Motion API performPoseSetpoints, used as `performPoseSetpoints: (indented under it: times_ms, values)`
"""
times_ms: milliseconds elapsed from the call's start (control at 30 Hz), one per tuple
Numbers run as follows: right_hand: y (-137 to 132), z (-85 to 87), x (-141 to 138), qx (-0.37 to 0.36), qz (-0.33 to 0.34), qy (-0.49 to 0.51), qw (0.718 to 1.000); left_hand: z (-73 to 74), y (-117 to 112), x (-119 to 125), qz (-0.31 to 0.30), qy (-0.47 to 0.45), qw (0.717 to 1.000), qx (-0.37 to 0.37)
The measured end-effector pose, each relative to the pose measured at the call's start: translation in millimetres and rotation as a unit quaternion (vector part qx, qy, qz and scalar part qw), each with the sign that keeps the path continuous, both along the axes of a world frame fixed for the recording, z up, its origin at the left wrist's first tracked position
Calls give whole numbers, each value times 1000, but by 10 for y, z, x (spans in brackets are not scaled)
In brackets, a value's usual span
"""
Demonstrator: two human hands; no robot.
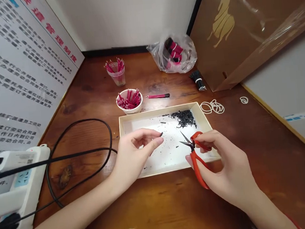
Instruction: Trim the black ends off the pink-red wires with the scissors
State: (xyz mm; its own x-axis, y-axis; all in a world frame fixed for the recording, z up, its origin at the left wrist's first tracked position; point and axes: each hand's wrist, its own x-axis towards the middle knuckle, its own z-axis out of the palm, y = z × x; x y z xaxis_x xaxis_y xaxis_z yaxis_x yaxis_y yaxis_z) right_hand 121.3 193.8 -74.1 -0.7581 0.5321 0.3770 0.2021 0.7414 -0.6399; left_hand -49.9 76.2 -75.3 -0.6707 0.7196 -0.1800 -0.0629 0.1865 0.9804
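Note:
My left hand (pixel 138 148) hovers over the left part of a shallow white tray (pixel 123 122), pinching a short black wire piece (pixel 161 134) between thumb and forefinger. My right hand (pixel 222 165) grips red-handled snips (pixel 196 157) at the tray's right edge, their dark blades slightly apart and pointing left toward the wire piece, a short gap away. A heap of black wire offcuts (pixel 184 118) lies in the tray's far right corner, with tiny specks scattered across its floor.
A white bowl (pixel 129 101) and a clear cup (pixel 117 73) hold red wire pieces. A red wire bundle (pixel 158 96), black wire bundle (pixel 198 80), plastic bag (pixel 175 53), rubber bands (pixel 212 106), black cable (pixel 79 160), power strip (pixel 14 183) and brown cardboard (pixel 241 32) surround the tray.

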Motion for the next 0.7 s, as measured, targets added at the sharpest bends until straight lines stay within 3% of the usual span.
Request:
performPoseSetpoints:
  times_ms: [133, 300, 700]
  values:
    - [109, 33, -53, -25, 39, -59, 997, 9, -6, 2, 5, 19, 1000, -2]
    - [159, 48, -134, -62, 56, -54, 995, -2, -20, 2, 6, 23, 1000, -1]
    - [62, 19, -145, -70, 44, -26, 996, -18, -8, -1, 4, 19, 1000, 10]
